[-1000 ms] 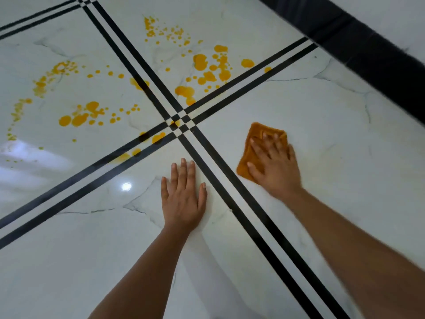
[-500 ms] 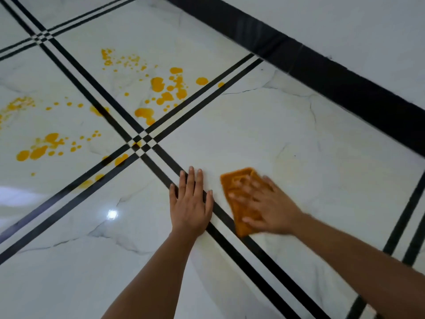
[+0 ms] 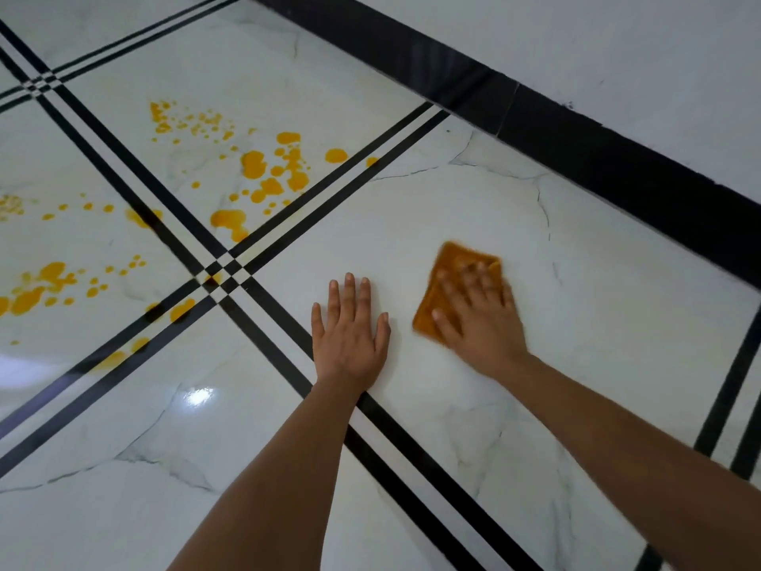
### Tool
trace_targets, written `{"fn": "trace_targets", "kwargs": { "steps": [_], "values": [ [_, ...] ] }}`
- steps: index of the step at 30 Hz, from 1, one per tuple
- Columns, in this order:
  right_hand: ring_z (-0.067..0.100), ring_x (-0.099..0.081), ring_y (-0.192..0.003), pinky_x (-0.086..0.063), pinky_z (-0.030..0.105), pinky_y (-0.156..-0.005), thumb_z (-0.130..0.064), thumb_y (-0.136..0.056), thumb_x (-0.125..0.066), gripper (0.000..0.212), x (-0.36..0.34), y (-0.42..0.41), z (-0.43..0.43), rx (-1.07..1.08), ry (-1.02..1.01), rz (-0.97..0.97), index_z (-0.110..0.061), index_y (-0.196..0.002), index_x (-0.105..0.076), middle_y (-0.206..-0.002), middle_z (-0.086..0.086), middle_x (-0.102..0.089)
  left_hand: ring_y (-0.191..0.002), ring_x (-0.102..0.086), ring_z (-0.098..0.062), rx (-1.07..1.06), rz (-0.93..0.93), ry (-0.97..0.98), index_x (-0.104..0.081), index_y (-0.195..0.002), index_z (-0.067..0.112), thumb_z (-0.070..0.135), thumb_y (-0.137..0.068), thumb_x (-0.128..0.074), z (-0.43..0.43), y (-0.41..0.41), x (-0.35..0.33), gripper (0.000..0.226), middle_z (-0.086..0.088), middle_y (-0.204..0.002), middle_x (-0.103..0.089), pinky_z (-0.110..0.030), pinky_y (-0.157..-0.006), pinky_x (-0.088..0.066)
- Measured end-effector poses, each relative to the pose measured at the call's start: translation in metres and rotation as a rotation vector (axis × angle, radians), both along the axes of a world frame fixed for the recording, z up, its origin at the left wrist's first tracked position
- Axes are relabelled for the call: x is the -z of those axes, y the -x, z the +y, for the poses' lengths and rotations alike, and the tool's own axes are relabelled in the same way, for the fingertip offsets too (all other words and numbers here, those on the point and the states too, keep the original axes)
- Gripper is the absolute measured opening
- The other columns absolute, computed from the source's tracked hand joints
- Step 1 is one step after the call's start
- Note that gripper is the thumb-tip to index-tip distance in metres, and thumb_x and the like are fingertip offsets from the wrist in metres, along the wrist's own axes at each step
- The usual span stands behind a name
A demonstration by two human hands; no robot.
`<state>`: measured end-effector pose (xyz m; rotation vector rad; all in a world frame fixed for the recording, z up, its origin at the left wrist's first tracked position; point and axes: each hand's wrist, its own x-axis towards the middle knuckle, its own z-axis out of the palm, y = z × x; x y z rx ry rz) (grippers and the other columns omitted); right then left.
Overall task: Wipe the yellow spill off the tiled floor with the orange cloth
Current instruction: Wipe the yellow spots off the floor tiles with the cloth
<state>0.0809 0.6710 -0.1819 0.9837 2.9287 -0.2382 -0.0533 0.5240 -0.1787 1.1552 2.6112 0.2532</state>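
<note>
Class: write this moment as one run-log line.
right hand: presses orange cloth | left hand: flat on tiled floor | yellow spill: unwiped

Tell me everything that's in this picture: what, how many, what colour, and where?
yellow spill: many drops and blobs, yellow-orange, on the tiles at left and upper left, some across the stripes
orange cloth: one, orange, on the floor right of centre, under the right hand
tiled floor: several large tiles, glossy white with grey veins, filling most of the view
stripes: paired lines, black, between tiles, crossing left of centre
skirting band: one, black, along the foot of the wall, upper right
wall: one, pale grey, top right
left hand: one, flat on the floor, centre
right hand: one, blurred, fingers spread, pressing the orange cloth
</note>
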Motion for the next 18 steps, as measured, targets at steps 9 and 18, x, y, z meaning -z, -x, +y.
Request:
{"fn": "trace_targets", "kwargs": {
  "steps": [9, 18],
  "values": [
    [0.031, -0.010, -0.144, -0.007, 0.052, -0.113, -0.059, -0.088, -0.017, 0.067, -0.001, 0.006, 0.032, 0.295, 0.028, 0.007, -0.027, -0.147, -0.020, -0.156, 0.011, -0.019, -0.142, 0.018, -0.017, 0.041, -0.005, 0.030, 0.012, -0.147, 0.023, 0.047, -0.096, -0.009, 0.019, -0.005, 0.002, 0.060, 0.001, -0.156, 0.015, -0.040, -0.115, 0.010],
    [0.027, -0.006, -0.145, -0.004, 0.050, -0.114, -0.063, -0.088, -0.017, 0.067, 0.002, -0.012, 0.084, 0.287, 0.014, 0.003, -0.032, -0.147, -0.018, -0.157, 0.007, -0.015, -0.142, 0.017, -0.017, 0.046, 0.006, 0.014, 0.011, -0.147, 0.022, 0.046, -0.097, -0.010, 0.055, -0.001, 0.005, 0.060, 0.001, -0.157, 0.015, -0.040, -0.115, 0.009]
  ]
}}
